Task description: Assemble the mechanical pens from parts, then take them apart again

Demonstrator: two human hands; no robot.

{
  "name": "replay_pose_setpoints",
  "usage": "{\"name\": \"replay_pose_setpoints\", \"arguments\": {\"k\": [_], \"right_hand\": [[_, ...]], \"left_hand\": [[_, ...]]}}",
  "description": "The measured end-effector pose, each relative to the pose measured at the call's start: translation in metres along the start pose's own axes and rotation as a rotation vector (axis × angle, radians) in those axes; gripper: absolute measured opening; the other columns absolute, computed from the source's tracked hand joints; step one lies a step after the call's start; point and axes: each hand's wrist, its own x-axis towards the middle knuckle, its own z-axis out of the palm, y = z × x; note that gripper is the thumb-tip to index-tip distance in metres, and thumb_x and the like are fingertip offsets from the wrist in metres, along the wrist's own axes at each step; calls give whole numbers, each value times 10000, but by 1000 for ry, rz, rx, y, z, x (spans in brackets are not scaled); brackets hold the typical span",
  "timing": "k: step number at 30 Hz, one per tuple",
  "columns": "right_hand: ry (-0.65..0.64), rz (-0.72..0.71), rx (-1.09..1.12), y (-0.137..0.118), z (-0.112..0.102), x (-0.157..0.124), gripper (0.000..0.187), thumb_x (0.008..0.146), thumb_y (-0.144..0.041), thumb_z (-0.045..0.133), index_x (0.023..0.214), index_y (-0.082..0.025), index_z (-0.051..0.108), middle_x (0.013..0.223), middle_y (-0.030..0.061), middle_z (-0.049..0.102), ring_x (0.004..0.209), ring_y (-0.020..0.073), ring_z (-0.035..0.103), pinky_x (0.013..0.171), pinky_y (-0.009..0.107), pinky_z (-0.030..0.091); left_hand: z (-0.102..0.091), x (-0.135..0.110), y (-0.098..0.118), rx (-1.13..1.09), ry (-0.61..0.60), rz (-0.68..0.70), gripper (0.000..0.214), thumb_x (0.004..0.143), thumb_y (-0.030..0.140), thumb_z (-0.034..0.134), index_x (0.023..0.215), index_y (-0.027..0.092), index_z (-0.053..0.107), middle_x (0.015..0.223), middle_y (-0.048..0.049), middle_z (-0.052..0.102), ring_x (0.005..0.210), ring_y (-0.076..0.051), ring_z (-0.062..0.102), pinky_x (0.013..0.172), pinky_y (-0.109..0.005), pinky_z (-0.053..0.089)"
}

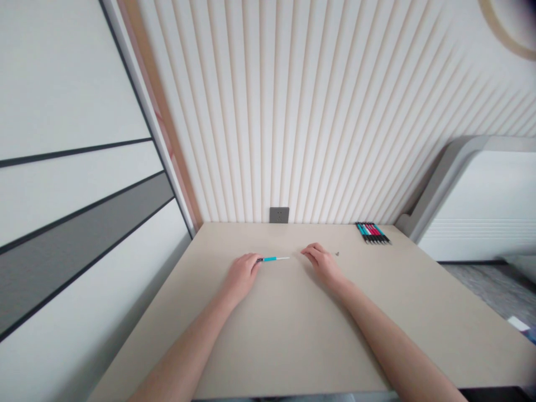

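My left hand (244, 272) is closed on one end of a pen (269, 259). The pen has a blue barrel and a dark end, and a thin pale refill sticks out of it toward the right. Across a short gap, my right hand (321, 261) rests low over the table with thumb and fingertips pinched together. Whatever sits in that pinch, if anything, is too small to make out. Just right of this hand lies a tiny greyish piece (337, 254), perhaps a pen tip.
A row of several pens (373, 233) in blue, white, red and black lies at the table's back right. The beige table (288, 335) meets a ribbed wall with a dark socket (279, 215). A white cabinet (75, 212) stands on the left, a grey-white headboard (473, 195) on the right.
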Motion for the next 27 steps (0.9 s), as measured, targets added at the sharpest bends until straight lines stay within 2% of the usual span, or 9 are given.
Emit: {"name": "replay_pose_setpoints", "arguments": {"k": [4, 9, 27], "right_hand": [[-65, -107, 43, -13, 1, 0, 271, 1001, -271, 398, 1029, -216, 662, 1012, 71, 673, 937, 184, 640, 855, 321, 508], [-64, -173, 68, -18, 3, -1, 258, 996, -306, 428, 1064, -235, 666, 978, 81, 681, 890, 201, 649, 811, 341, 527], [-98, -174, 107, -20, 5, -3, 262, 990, -301, 439, 1096, -258, 675, 1006, 78, 673, 913, 216, 638, 823, 359, 514]], "left_hand": [[1, 0, 0, -11, -11, 8, 178, 927, 157, 496, 1029, 200, 635, 1017, -58, 698, 951, -219, 640, 877, -356, 485], [0, 1, 3, -11, -22, 23, 170, 920, 159, 515, 1019, 204, 646, 1016, -53, 705, 949, -215, 648, 867, -338, 487], [-3, 1, 8, 23, -64, 22, 161, 936, 183, 506, 1015, 207, 644, 977, -50, 699, 913, -211, 643, 822, -321, 474]]}}
